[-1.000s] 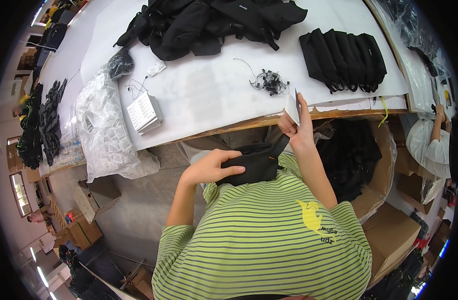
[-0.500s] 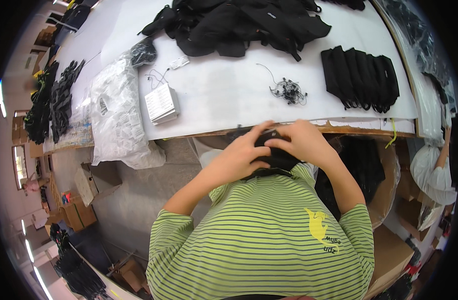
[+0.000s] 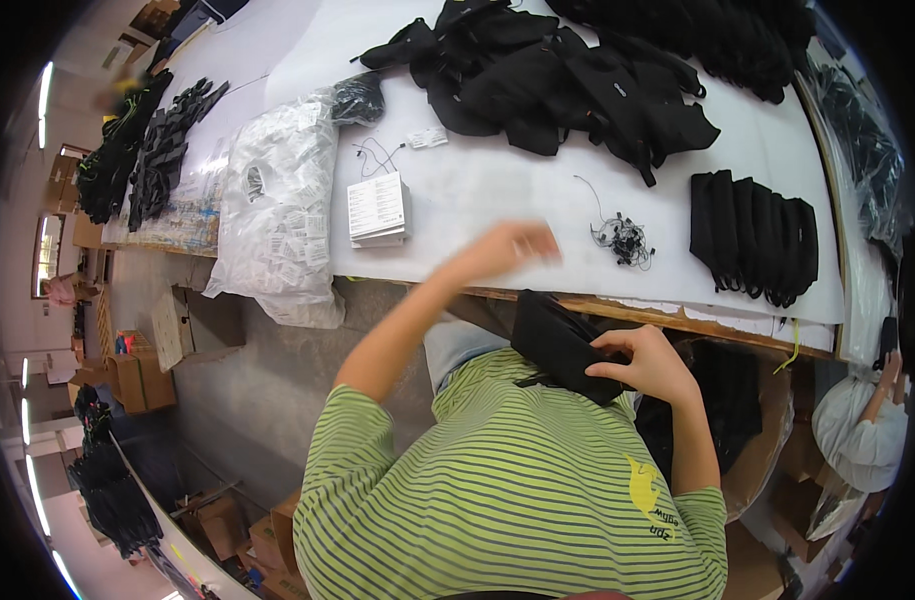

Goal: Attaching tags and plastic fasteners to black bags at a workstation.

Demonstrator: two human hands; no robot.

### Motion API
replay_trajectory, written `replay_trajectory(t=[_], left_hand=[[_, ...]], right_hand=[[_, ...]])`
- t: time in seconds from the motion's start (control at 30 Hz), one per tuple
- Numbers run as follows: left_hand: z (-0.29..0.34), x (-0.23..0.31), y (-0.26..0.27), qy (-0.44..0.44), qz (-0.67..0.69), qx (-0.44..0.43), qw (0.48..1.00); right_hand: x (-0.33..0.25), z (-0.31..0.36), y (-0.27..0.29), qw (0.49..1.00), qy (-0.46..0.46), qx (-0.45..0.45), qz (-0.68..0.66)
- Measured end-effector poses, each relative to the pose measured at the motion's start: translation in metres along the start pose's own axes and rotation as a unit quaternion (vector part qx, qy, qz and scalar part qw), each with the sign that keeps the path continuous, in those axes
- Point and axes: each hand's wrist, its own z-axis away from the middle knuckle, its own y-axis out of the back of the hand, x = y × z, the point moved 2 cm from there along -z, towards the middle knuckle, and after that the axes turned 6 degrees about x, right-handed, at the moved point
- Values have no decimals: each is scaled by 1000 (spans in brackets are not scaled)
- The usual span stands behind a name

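Observation:
My right hand (image 3: 645,362) pinches the right side of a black fabric pouch (image 3: 557,342), thumb and fingers closed on it. The pouch lies against my lap, just below the table edge. My left hand (image 3: 512,247) is off the pouch, above the white table top near its front edge. Motion smears its fingers, and nothing can be made out in them. To its left stands a stack of white printed cards (image 3: 377,210). On its other side lies a tangle of thin black tag strings (image 3: 625,240), one string trailing away from it.
A row of black fabric pieces (image 3: 753,238) lies at the right, a black heap (image 3: 567,85) at the back. A clear plastic bag of white labels (image 3: 277,220) hangs over the front edge. Dark straps (image 3: 172,145) lie far left. At right, another person's sleeve (image 3: 855,432) shows.
My left hand has let go of the pouch and moved up over the table. My right hand still holds the pouch, now lower. The whole view has shifted and turned.

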Motion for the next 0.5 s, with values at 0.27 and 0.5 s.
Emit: replay_trajectory(t=[0.27,0.5], left_hand=[[-60,-143,149,41,-501,373,780],[-58,-108,133,14,-424,412,807]], right_hand=[[-6,0,-2,995,22,94,-14],[-14,2,2,977,122,169,55]])
